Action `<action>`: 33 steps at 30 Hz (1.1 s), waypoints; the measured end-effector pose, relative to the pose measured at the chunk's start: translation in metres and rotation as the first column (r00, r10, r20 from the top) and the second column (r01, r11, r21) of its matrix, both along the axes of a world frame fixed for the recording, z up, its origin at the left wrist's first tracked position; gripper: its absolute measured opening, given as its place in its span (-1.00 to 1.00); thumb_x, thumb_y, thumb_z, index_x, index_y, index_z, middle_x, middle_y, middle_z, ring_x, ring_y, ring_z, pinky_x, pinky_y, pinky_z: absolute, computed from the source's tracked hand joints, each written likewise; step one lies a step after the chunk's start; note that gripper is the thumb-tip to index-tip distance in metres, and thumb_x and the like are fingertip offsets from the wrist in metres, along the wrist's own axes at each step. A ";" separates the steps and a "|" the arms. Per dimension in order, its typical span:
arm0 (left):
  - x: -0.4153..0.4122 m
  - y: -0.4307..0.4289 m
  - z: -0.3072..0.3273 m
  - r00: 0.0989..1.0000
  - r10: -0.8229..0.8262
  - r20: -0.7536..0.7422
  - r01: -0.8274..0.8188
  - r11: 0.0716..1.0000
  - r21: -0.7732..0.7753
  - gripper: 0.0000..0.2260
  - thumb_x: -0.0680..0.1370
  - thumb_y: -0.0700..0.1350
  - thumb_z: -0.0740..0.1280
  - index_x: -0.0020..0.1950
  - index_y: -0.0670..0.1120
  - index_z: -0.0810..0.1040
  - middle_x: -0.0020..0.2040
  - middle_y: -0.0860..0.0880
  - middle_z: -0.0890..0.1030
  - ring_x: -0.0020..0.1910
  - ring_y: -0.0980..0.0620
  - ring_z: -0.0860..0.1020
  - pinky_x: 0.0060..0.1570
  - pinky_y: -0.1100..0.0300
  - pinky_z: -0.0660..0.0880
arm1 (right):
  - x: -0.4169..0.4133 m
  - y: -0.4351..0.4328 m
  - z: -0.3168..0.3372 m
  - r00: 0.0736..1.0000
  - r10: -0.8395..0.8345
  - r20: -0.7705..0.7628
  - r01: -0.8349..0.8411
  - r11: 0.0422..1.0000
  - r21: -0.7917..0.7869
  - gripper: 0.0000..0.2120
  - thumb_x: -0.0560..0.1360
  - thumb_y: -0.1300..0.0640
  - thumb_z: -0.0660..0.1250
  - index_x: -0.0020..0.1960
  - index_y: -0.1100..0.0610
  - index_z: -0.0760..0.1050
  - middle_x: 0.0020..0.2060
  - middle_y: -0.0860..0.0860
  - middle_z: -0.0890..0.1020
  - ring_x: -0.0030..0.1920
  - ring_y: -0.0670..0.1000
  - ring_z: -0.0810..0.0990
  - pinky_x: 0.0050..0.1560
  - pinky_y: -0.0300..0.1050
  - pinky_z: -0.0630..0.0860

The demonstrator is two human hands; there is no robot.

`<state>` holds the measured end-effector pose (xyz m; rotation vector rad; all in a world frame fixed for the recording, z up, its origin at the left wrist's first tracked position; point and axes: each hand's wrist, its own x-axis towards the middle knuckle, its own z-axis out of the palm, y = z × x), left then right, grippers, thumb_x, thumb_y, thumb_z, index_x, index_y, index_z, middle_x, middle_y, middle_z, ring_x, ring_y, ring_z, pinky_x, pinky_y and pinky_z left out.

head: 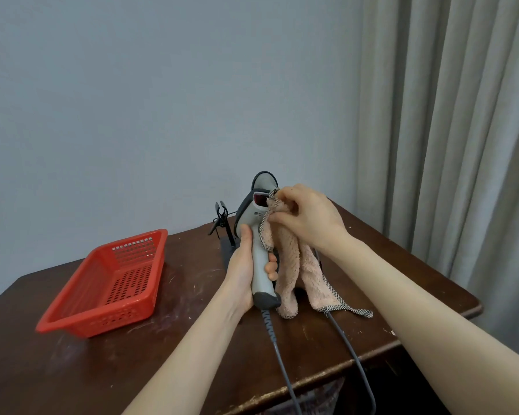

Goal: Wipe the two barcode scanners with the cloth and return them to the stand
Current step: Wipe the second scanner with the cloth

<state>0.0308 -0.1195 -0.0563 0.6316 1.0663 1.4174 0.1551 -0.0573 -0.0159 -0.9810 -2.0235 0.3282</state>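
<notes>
The grey barcode scanner [259, 262] stands upright just below the centre of the frame, its red window turned toward you. Your left grip [243, 272] is clenched round its handle, thumb laid up the side. Your right grip [307, 218] pinches the pink cloth [291, 259] against the window's right edge; the rest hangs beside the handle. The black stand [222, 218] sits just behind, to the left. A red basket [81, 320] lies at lower left on the dark surface [177, 363].

Soft even daylight, faint shadows, slight overall softness, wide-angle bending at edges.
</notes>
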 end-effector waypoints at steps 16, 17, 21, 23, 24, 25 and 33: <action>-0.003 0.000 0.002 0.990 0.010 -0.142 -0.005 0.999 0.039 -0.49 0.49 0.28 0.16 -0.17 -0.19 0.48 -0.50 -0.06 0.44 -0.63 0.08 0.35 -0.63 0.29 0.36 | -0.001 0.000 0.004 0.973 -0.131 -0.190 0.117 0.989 -0.085 -0.79 0.49 0.01 0.35 -0.19 0.14 0.57 -0.35 0.00 0.61 -0.21 0.07 0.57 -0.17 -0.08 0.43; -0.002 0.000 0.002 0.988 0.003 -0.152 0.003 0.999 0.041 -0.48 0.49 0.29 0.16 -0.15 -0.20 0.47 -0.49 -0.07 0.44 -0.63 0.08 0.35 -0.63 0.29 0.36 | -0.004 -0.002 0.007 0.964 -0.099 -0.248 0.078 0.992 -0.094 -0.81 0.48 0.01 0.37 -0.20 0.13 0.56 -0.36 -0.03 0.60 -0.23 0.01 0.56 -0.16 -0.09 0.44; -0.001 0.003 0.003 0.988 0.006 -0.153 0.004 0.998 0.063 -0.48 0.49 0.28 0.17 -0.11 -0.20 0.47 -0.47 -0.08 0.43 -0.63 0.07 0.36 -0.62 0.28 0.37 | -0.013 -0.002 0.008 0.948 -0.067 -0.310 0.028 0.991 -0.128 -0.84 0.48 -0.02 0.37 -0.17 0.06 0.52 -0.40 -0.12 0.50 -0.28 -0.05 0.49 -0.20 -0.10 0.40; -0.003 0.002 0.002 0.990 0.016 -0.140 -0.007 0.998 0.064 -0.48 0.44 0.30 0.19 -0.17 -0.20 0.47 -0.48 -0.07 0.44 -0.63 0.07 0.35 -0.63 0.28 0.36 | -0.008 0.004 0.004 0.965 -0.146 -0.217 0.112 0.980 -0.162 -0.86 0.49 -0.03 0.32 -0.19 0.00 0.47 -0.39 -0.11 0.50 -0.22 0.01 0.53 -0.22 -0.11 0.37; -0.005 0.001 0.002 0.989 0.019 -0.144 -0.011 0.998 0.059 -0.47 0.40 0.31 0.20 -0.20 -0.20 0.47 -0.49 -0.07 0.44 -0.63 0.07 0.35 -0.63 0.28 0.36 | -0.004 0.006 0.002 0.966 -0.185 -0.182 0.153 0.973 -0.173 -0.89 0.49 -0.01 0.30 -0.19 -0.02 0.46 -0.37 -0.11 0.51 -0.18 0.05 0.55 -0.21 -0.12 0.36; -0.006 0.000 0.001 0.988 0.021 -0.153 -0.013 0.999 0.052 -0.45 0.36 0.32 0.20 -0.24 -0.21 0.46 -0.50 -0.07 0.44 -0.63 0.07 0.35 -0.63 0.28 0.36 | -0.001 0.007 0.001 0.962 -0.214 -0.172 0.183 0.967 -0.180 -0.91 0.48 0.02 0.28 -0.19 -0.02 0.45 -0.36 -0.10 0.52 -0.16 0.07 0.55 -0.21 -0.13 0.34; -0.005 0.000 -0.001 0.995 0.007 -0.100 -0.002 0.999 0.043 -0.49 0.46 0.30 0.17 -0.15 -0.18 0.49 -0.49 -0.06 0.43 -0.62 0.09 0.35 -0.64 0.29 0.35 | -0.017 -0.002 0.002 0.969 -0.067 -0.239 0.043 0.993 -0.106 -0.91 0.51 0.02 0.31 -0.14 0.01 0.47 -0.38 -0.10 0.52 -0.22 0.02 0.53 -0.20 -0.10 0.38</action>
